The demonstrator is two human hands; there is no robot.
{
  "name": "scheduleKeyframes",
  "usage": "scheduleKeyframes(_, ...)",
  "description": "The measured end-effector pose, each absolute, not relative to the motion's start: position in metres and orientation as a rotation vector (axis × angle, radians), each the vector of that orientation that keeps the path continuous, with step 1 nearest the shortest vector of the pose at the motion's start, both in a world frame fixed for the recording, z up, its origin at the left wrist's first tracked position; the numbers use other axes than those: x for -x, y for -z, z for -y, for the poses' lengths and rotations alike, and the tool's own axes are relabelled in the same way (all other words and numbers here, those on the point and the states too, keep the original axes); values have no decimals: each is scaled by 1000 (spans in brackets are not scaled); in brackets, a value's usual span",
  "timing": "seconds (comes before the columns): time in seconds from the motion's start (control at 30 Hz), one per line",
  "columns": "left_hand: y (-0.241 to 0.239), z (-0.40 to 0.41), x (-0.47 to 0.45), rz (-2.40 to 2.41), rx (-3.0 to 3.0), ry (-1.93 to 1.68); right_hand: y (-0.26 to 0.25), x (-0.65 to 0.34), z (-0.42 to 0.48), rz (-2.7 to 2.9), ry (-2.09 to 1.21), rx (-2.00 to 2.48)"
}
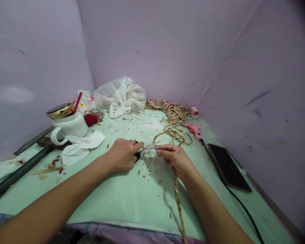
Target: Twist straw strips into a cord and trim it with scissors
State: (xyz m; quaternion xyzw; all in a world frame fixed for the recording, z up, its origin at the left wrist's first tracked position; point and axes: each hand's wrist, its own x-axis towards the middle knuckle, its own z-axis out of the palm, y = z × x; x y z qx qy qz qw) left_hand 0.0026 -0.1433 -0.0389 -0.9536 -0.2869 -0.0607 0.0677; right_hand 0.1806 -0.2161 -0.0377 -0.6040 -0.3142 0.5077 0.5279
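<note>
My left hand (122, 154) is closed around the black handles of a pair of scissors (148, 148), whose blades point right. My right hand (176, 159) pinches a braided straw rope (179, 203) just at the blade tips. The braid hangs down from that hand past the near table edge, and looser strands (174, 135) run on beyond the hand toward the back. Small straw clippings lie on the green table (122, 200) under the scissors.
A white jug (68, 123) with a gold lid, white cloths (80, 145), a dark rod (17, 173), a plastic bag (120, 96), a pile of straw pieces (173, 110), a pink glue gun (193, 128) and a black phone (228, 167) with cable surround the hands. Lilac walls close in.
</note>
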Motion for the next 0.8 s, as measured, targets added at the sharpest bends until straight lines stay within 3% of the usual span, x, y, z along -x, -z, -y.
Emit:
scheduleKeyframes(0.53, 42, 143, -2, 895, 2899, 124, 40, -183, 217, 785, -1272, 1392)
scheduleKeyframes(0.8, 32, 144, -2, 970, 3068, 286, 34, -183, 216, 729, -1271, 1322)
